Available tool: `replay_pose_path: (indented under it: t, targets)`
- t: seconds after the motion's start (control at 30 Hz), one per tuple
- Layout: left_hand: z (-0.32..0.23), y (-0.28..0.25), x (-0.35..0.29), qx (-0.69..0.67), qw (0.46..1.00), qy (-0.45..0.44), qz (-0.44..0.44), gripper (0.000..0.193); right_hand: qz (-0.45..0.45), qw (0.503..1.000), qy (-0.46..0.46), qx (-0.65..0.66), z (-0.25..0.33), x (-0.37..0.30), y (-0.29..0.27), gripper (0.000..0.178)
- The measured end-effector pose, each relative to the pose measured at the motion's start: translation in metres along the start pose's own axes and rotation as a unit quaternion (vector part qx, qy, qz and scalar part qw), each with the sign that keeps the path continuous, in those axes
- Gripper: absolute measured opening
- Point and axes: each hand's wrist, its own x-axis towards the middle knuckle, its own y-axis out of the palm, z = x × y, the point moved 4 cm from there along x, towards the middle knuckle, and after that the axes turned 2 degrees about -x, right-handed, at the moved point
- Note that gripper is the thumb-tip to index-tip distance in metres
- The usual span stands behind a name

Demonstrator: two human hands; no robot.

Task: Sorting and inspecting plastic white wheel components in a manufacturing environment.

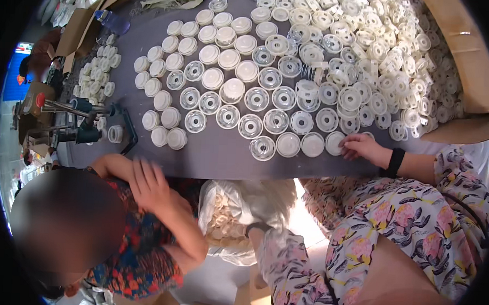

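My right hand (366, 149), with a black band at the wrist, is at the table's near edge. Its bent fingers are closed on the right rim of a round white plastic cap (333, 143). To the left of it lie two similar white caps (312, 144). Lower down, my left wrist reaches to a white plastic bag (241, 198) holding pale round pieces (219, 221); the left hand's fingers are hidden there. Beyond my right hand, clear round pieces with ringed centres (276, 121) stand in loose rows.
A large heap of white round parts (391, 44) fills the far right, beside a cardboard flap (467, 48). At left, a co-worker's blurred hand (150, 186) hovers near the edge. A hand press (85, 121) and a bottle (112, 22) stand beyond. White caps (209, 54) cover the middle.
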Motion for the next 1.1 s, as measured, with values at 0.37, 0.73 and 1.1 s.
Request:
replay_pose_path:
  t: [0.37, 0.73, 1.1]
  targets:
    - [-0.043, -0.031, -0.085, 0.298, 0.618, 0.678, 0.263, 0.016, 0.063, 0.995, -0.070, -0.023, 0.032, -0.011, 0.029, 0.022]
    - [0.003, -0.014, -0.092, 0.221, 0.721, 0.599, 0.271, 0.043, 0.107, 0.988, -0.102, -0.035, 0.049, -0.013, 0.041, 0.023]
    - [-0.124, -0.018, -0.133, -0.429, 0.807, -0.181, -0.362, 0.021, 0.236, 0.969, -0.076, 0.006, 0.036, -0.002, 0.078, 0.029]
